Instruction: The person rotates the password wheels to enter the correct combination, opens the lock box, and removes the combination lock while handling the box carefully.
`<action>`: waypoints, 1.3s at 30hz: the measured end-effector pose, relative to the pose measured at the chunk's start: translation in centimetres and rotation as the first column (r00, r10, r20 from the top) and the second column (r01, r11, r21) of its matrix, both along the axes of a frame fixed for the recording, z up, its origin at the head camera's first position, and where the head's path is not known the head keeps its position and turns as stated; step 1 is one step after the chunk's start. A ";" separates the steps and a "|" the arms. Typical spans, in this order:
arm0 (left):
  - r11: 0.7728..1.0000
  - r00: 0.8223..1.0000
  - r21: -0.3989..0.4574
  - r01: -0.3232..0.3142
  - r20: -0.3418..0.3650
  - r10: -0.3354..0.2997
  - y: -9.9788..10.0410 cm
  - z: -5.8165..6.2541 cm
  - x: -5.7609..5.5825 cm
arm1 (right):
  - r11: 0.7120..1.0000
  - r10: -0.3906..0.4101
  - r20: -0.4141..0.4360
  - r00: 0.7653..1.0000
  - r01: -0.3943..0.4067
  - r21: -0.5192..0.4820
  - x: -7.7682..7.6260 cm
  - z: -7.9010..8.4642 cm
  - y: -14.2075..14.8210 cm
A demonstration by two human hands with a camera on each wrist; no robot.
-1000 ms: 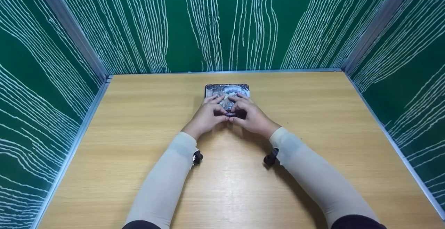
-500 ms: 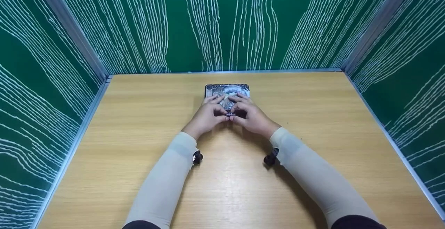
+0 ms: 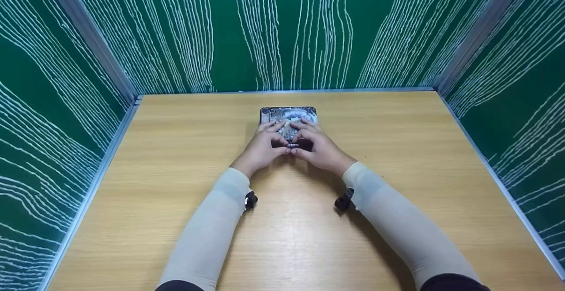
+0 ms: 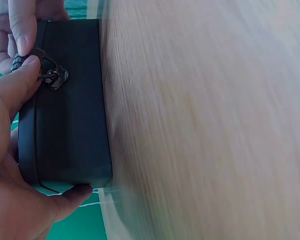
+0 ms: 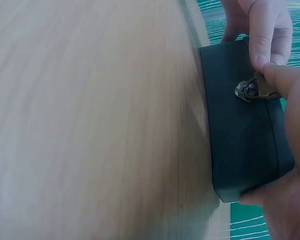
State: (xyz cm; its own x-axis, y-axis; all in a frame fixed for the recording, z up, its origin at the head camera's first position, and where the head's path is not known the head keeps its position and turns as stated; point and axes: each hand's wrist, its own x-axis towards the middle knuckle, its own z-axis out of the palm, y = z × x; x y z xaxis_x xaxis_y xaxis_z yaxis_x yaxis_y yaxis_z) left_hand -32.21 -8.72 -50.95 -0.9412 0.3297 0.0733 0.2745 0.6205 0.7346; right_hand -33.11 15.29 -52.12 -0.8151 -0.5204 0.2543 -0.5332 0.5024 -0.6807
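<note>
Padlock (image 4: 18,63), small, with a row of dials, at the front face of a dark box (image 4: 72,130). Left hand (image 3: 264,147): thumb and forefinger pinching the padlock, other fingers spread over the box lid and its near left side. Right hand (image 3: 321,149): mirrored grip, thumb and forefinger on the padlock's other end, remaining fingers on the lid. Thumbs meet just in front of the box. Shackle hooked at a metal catch (image 4: 63,79) on the box front; whether locked, cannot tell. Box lid printed in grey, blue and brown, partly covered by fingers. Pale sleeves (image 3: 201,238) on both arms, a black wrist camera (image 3: 251,200) at each cuff, nearer the wearer than the box. Wooden surface (image 3: 289,242) under the box. Behind the box, past the surface edge: green wall (image 3: 287,26), white wavy lines.
</note>
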 end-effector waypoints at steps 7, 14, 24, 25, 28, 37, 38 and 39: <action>1.000 1.000 0.007 -0.011 0.011 0.011 0.0 0.1 0.1 | 1.000 -0.005 0.015 1.000 0.005 -0.004 0.1 0.1 0.0; 1.000 1.000 0.010 0.001 0.005 -0.001 0.0 0.1 0.2 | 1.000 -0.003 0.016 1.000 0.003 0.005 0.1 0.1 0.0; 1.000 1.000 0.001 0.012 -0.006 -0.012 -0.2 -0.2 -0.2 | 1.000 -0.003 -0.009 1.000 0.003 0.018 0.1 0.0 -0.2; 1.000 1.000 0.000 0.011 -0.005 -0.011 -0.2 -0.2 -0.2 | 1.000 -0.004 -0.010 1.000 0.004 0.018 0.1 0.0 -0.2; 1.000 1.000 -0.001 0.008 -0.004 -0.008 -0.1 0.0 -0.2 | 1.000 -0.011 -0.007 1.000 0.011 0.019 0.0 0.0 -0.1; 1.000 1.000 -0.013 0.002 0.005 -0.002 0.0 0.0 0.0 | 0.999 -0.026 0.016 1.000 0.025 0.034 0.3 -0.1 -0.1; 1.000 1.000 -0.010 0.002 0.003 -0.002 0.0 0.0 0.1 | 0.999 -0.025 0.014 1.000 0.025 0.035 0.3 -0.1 -0.1; 1.000 1.000 -0.007 0.002 0.002 -0.002 0.0 0.0 0.1 | 0.999 -0.025 0.012 1.000 0.025 0.035 0.3 -0.1 -0.1</action>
